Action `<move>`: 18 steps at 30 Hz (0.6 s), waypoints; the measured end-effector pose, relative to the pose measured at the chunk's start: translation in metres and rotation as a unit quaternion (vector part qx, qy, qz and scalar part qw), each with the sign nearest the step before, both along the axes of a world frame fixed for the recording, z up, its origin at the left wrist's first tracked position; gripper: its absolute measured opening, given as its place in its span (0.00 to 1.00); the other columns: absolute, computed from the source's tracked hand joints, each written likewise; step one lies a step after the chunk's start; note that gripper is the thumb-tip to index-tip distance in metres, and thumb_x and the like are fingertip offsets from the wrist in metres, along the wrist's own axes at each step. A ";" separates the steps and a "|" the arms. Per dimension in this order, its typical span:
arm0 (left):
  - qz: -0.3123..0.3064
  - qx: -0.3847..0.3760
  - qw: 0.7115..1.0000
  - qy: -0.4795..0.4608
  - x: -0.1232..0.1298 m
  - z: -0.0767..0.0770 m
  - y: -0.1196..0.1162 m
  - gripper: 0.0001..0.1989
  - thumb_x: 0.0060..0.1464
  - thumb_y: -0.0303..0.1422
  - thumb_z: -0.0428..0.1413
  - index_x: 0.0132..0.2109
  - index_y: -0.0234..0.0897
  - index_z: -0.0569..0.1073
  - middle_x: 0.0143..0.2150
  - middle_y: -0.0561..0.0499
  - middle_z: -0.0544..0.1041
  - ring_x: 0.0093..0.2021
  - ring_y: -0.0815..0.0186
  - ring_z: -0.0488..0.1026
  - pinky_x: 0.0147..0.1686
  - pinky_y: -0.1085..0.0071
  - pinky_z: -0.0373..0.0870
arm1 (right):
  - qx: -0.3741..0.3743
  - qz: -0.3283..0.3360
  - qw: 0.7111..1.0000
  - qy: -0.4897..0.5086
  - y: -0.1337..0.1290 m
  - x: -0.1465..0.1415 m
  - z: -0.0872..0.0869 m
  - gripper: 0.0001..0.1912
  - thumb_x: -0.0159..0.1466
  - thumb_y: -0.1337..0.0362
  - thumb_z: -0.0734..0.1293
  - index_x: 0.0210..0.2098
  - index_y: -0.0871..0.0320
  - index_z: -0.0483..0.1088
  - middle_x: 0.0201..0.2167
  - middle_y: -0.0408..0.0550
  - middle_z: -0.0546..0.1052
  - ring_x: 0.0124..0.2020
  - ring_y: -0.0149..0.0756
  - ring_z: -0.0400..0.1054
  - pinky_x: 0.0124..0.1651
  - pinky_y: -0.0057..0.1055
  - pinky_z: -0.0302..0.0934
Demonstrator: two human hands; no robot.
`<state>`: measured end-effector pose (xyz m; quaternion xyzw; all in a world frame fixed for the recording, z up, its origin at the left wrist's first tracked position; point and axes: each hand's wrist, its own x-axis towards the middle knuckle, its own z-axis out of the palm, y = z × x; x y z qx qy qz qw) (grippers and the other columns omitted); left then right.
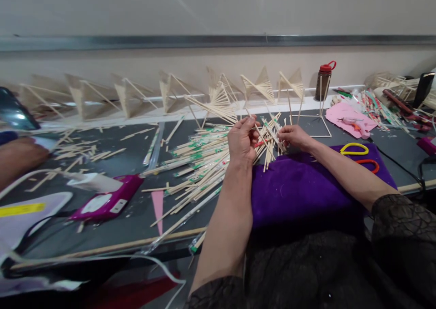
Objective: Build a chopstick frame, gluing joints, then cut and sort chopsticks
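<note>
My left hand (pixel 242 139) is raised over a pile of disposable chopsticks, its fingers pinched on a thin wooden chopstick (pixel 265 141) that slants down to the right. Just to its right, my right hand (pixel 294 136) has its fingertips pressed together beside the loose chopsticks (pixel 270 157); whatever sits between them is too small to make out. Many wrapped chopsticks (pixel 200 157) with green print spread out left of my hands. Beneath my right forearm lies a purple cloth (pixel 289 195), with scissors (pixel 356 149) that have yellow and red handles.
Twisted stick structures (pixel 257 89) line the wall. A square stick frame (pixel 320 136) stands near a red-capped bottle (pixel 323 84). A glue gun (pixel 354 124) rests on pink paper (pixel 335 114). Left are a magenta power strip (pixel 111 200), cables and another person's arm (pixel 22 159).
</note>
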<state>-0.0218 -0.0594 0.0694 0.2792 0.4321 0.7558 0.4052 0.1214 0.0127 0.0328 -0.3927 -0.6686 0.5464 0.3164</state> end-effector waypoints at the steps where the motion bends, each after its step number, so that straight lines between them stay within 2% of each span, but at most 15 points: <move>1: 0.003 -0.002 1.000 0.000 -0.001 -0.001 0.000 0.11 0.42 0.33 0.67 0.32 0.34 0.75 0.22 0.58 0.74 0.14 0.81 0.61 0.11 0.83 0.49 | 0.013 0.006 1.000 0.001 0.001 0.000 -0.001 0.07 0.58 0.67 0.66 0.24 0.60 0.68 0.18 0.37 0.69 0.18 0.23 0.61 0.23 0.22 0.52; 5: 0.018 -0.003 1.000 -0.005 -0.007 -0.001 0.001 0.12 0.41 0.34 0.68 0.31 0.35 0.74 0.22 0.58 0.73 0.14 0.81 0.61 0.11 0.84 0.49 | 0.114 -0.003 0.992 -0.059 0.006 0.002 -0.008 0.05 0.58 0.67 0.66 0.26 0.60 0.69 0.18 0.37 0.69 0.20 0.26 0.64 0.28 0.23 0.57; 7: 0.025 0.002 1.000 -0.006 -0.013 0.000 -0.001 0.13 0.41 0.35 0.69 0.31 0.36 0.75 0.22 0.58 0.74 0.15 0.81 0.62 0.11 0.84 0.50 | 0.164 -0.025 0.978 -0.123 0.007 0.002 -0.010 0.03 0.58 0.68 0.67 0.32 0.61 0.72 0.20 0.38 0.71 0.23 0.29 0.67 0.32 0.25 0.60; 9: 0.035 0.005 0.999 -0.012 -0.018 0.003 -0.002 0.12 0.41 0.35 0.69 0.31 0.37 0.75 0.23 0.57 0.74 0.15 0.81 0.62 0.11 0.84 0.51 | 0.190 -0.039 0.964 -0.183 0.007 0.001 -0.010 0.12 0.58 0.69 0.67 0.42 0.62 0.73 0.23 0.40 0.75 0.27 0.32 0.71 0.38 0.27 0.62; 12: 0.052 0.013 0.998 -0.029 -0.025 0.006 -0.005 0.11 0.42 0.35 0.68 0.31 0.38 0.75 0.23 0.58 0.74 0.15 0.81 0.62 0.11 0.84 0.51 | 0.202 -0.039 0.949 -0.240 0.006 0.000 -0.008 0.22 0.60 0.68 0.67 0.54 0.66 0.69 0.30 0.47 0.79 0.34 0.36 0.74 0.43 0.29 0.63; 15: 0.070 0.021 0.997 -0.037 -0.029 0.008 -0.006 0.10 0.44 0.35 0.68 0.31 0.39 0.75 0.24 0.58 0.74 0.15 0.81 0.62 0.11 0.83 0.50 | 0.217 -0.035 0.940 -0.262 0.005 -0.001 -0.009 0.26 0.61 0.67 0.67 0.58 0.66 0.66 0.37 0.51 0.80 0.39 0.38 0.74 0.45 0.30 0.63; 18: 0.078 0.025 0.996 -0.034 -0.032 0.007 -0.007 0.10 0.44 0.36 0.68 0.31 0.40 0.75 0.25 0.59 0.75 0.15 0.81 0.62 0.12 0.83 0.51 | 0.243 -0.022 0.934 -0.260 0.005 0.000 -0.010 0.28 0.62 0.67 0.67 0.60 0.65 0.64 0.38 0.50 0.80 0.40 0.38 0.73 0.46 0.31 0.63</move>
